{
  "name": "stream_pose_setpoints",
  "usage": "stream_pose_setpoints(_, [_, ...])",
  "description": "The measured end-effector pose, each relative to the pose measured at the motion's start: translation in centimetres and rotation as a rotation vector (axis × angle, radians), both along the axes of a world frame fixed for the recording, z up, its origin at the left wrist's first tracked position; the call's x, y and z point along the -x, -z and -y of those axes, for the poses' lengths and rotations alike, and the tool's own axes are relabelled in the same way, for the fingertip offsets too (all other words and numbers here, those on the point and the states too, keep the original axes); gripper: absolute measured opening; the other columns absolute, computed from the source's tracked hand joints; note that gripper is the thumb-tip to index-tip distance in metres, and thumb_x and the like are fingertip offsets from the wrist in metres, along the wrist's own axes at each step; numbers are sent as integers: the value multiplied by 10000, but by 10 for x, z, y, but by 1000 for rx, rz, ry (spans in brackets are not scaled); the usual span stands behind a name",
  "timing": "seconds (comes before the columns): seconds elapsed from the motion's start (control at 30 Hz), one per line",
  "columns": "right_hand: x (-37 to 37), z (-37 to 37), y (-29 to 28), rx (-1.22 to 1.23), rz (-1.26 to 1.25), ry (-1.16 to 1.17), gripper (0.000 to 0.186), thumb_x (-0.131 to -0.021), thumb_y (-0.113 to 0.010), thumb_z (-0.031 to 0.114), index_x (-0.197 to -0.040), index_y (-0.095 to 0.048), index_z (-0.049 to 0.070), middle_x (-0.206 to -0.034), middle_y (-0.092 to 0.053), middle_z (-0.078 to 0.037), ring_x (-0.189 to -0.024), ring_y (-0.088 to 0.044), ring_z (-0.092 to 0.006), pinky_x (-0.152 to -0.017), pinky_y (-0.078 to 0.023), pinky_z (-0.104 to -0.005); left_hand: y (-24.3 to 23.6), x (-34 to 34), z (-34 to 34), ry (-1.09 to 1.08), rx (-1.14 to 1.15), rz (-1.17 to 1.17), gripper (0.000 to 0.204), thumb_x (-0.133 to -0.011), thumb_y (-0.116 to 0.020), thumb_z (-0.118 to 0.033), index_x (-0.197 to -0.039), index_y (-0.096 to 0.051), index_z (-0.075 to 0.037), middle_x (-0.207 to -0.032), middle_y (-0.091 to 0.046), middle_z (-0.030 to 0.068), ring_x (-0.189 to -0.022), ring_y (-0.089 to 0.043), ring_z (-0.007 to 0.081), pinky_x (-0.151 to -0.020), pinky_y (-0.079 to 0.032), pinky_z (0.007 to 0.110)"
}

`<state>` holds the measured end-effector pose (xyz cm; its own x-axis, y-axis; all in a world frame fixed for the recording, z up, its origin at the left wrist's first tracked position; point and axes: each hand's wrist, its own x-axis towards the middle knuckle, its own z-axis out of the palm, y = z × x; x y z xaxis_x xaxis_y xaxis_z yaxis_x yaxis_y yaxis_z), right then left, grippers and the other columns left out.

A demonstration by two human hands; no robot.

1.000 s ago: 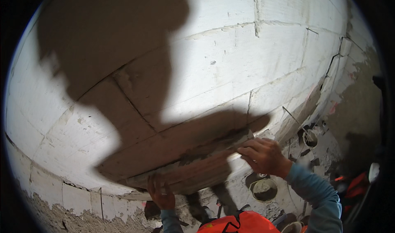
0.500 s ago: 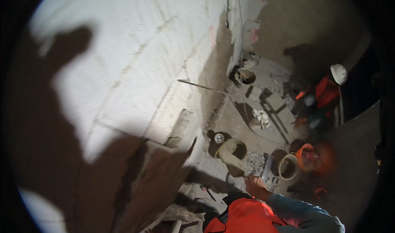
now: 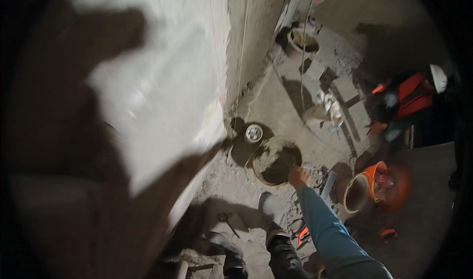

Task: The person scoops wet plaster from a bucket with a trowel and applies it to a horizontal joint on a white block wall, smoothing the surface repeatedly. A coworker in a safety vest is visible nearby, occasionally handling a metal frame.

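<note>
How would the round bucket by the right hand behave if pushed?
The bucket may feel heavy, since thick grey paste sits inside. The gritty floor could make it drag. Its round rim suggests it might roll if tipped.

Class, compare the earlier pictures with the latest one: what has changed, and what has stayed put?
The right hand has left the wall and moved down to the mortar bucket; whether it grips anything is unclear. The left hand, against the wall at first, is out of view. The view has swung right. The can and orange bucket stay in place, and the co-worker remains at the right.
</note>
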<state>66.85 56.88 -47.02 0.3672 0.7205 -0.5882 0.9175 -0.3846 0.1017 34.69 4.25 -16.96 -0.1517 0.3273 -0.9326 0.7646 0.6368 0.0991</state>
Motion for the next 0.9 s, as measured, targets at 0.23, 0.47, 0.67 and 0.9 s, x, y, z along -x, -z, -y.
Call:
stream_pose_setpoints(0.23, [55,-18,135,-179,-565,432,316,-1088,-694,310,-1170,-679,5,-996,-722,-137,-882,-752,-295,-675,-606,-519,-2,-25,0,-59,25,-81,1284,-799,-937,-577,-1806,-192,-293,-1860,-124,238,-1610,-295,605,-1165,-459,772])
stream_pose_setpoints(0.47, [34,35,50,-215,-1023,654,470,-1109,-669,398,-844,-650,10,-651,-590,-64,-503,-553,-164,-462,-452,-402,2,-48,-11,-62,148,-43,1260,-803,-915,-605,-1802,-214,-291,-1864,-110,228,-1624,-278,583,-1164,-469,749])
stream_pose_setpoints(0.67, [1,68,-47,-311,-935,621,431,-1099,-698,394,-1022,-735,-29,-661,-608,-53,-506,-559,-145,-465,-447,-384,-7,-49,1,-54,-60,-57,803,-879,-869,-505,-1576,-611,-201,-1713,-453,198,-1530,-483,462,-1130,-539,610])
stream_pose_setpoints(0.9, [-24,93,-304,-566,-696,6,337,-1031,-762,317,-1096,-782,-13,-810,-739,-215,-705,-737,-321,-686,-573,-453,-62,15,23,-502,-411,24,369,-1008,-744,-412,-1236,-819,-131,-1215,-815,182,-1150,-765,400,-1025,-604,474])
